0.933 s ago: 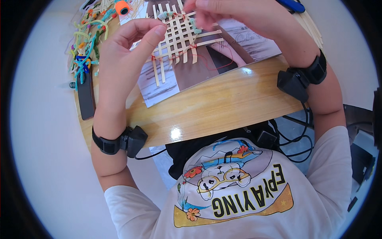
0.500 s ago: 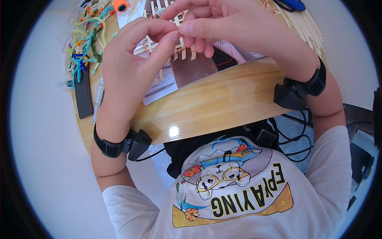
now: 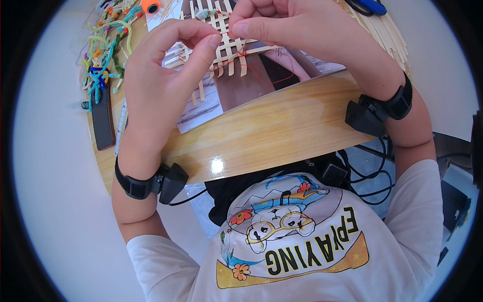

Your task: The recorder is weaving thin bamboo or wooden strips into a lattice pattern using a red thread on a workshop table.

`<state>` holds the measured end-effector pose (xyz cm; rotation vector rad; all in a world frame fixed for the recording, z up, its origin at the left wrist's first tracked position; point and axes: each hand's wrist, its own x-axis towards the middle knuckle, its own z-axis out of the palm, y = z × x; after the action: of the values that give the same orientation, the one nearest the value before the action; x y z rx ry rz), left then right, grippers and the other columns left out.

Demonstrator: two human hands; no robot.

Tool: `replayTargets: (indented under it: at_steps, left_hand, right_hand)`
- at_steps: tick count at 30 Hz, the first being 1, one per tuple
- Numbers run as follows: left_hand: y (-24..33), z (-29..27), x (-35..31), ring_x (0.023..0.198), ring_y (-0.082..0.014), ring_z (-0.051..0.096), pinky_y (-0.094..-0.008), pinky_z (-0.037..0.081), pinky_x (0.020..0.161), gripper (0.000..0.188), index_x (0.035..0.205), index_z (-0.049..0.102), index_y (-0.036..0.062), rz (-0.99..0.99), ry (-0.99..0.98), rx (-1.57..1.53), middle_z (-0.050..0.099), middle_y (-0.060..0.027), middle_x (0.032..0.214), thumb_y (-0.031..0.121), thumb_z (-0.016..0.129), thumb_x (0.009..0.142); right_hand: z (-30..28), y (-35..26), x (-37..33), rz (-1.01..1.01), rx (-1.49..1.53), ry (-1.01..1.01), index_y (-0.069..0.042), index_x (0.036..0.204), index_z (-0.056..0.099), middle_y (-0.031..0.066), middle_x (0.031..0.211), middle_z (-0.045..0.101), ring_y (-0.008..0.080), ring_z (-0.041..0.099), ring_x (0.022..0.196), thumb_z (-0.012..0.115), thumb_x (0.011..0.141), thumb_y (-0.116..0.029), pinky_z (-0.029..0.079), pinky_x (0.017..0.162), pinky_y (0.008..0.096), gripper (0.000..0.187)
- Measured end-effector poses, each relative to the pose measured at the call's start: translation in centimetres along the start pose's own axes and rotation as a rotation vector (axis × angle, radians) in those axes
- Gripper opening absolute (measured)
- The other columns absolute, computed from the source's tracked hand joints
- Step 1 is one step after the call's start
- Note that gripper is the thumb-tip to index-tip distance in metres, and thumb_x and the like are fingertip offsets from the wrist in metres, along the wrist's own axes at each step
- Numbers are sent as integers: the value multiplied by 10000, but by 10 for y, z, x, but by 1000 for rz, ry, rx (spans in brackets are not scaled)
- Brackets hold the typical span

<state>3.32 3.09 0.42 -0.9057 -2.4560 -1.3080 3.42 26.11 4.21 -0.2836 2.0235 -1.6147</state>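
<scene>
A lattice of woven pale flat strips (image 3: pixel 231 56) lies under my hands, with red thread (image 3: pixel 289 78) tied at some crossings and trailing loosely to the right. My left hand (image 3: pixel 163 68) comes in from the left, thumb and forefinger pinched over the lattice. Just right of it, my right hand (image 3: pixel 279 25) is closed in a pinch too, its fingertips a short gap from the left ones. A fine bit of the red thread seems to run between the two pinches. Beyond them, a pale blue-white twisted piece (image 3: pixel 204 14) rests on the strips.
Beneath the lattice is a printed sheet (image 3: pixel 201 116) on the wooden table (image 3: pixel 261 123). Colourful knotted cords (image 3: pixel 108 50), a dark bar (image 3: pixel 103 121), a ruler (image 3: pixel 121 126) and an orange spool (image 3: pixel 150 6) are at left. Loose strips (image 3: pixel 387 38) and blue-handled scissors (image 3: pixel 371 6) lie at right.
My hands have moved apart from touching fingertips, the right one shifting up a little and the left slightly left. More of the lattice and the pale blue-white piece now show.
</scene>
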Motion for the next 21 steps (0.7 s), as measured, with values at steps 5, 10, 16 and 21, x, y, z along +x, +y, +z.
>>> replayTargets:
  at_steps: [5,10,16,21]
  left_hand:
    - [0,1,-1,821,-123,641,-267,508,786,119,966,728,5,-6,-28,0,705,-40,861,88,757,885]
    - [-1,-1,0,808,-134,640,-272,509,784,94,941,717,13,10,-11,23,690,-37,843,71,745,872]
    - [-3,-5,2,855,-160,646,-300,513,825,151,1001,703,10,-18,3,-16,691,-63,915,56,727,859]
    - [-4,0,1,892,-193,653,-325,509,852,203,1031,722,20,10,13,-50,706,-76,956,104,772,854]
  right_hand:
    - [1,6,3,-126,1,-24,-4,1053,674,-1,791,660,25,502,467,626,1019,-127,377,378,204,136]
    - [-5,6,-4,-66,-15,-26,-23,1083,678,-12,871,626,45,527,667,640,1013,-145,422,562,215,145]
    - [-3,26,12,-224,-127,100,-11,1069,687,-12,949,690,24,599,818,661,1010,-142,496,710,192,145]
    - [-4,30,12,-240,-105,96,-7,1056,685,-14,928,684,23,590,805,660,1010,-142,492,706,191,144]
